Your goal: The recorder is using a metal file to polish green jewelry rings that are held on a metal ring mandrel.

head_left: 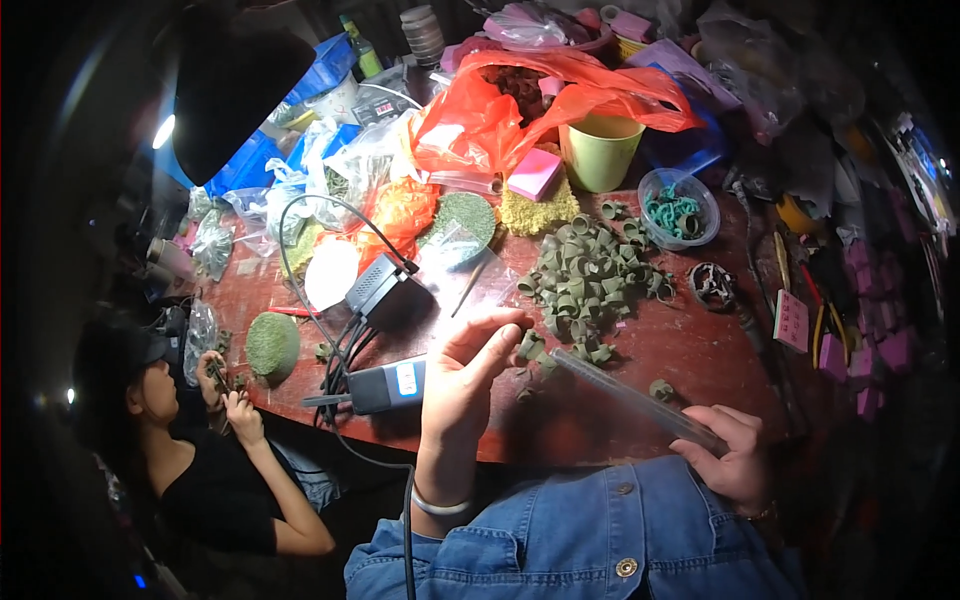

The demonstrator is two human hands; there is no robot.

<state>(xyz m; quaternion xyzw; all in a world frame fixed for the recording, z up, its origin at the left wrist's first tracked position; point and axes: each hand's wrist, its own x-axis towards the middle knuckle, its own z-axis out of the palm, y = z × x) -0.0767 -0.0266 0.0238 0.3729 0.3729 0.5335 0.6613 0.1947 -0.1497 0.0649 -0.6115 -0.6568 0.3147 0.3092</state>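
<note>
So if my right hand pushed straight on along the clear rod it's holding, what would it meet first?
Leading with the clear rod, your right hand would likely meet the small olive-green ring near your left hand, though depth is unclear.

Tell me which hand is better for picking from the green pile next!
Probably the left hand: it's nearer the green pile, while the right hand grips the clear rod.
</note>
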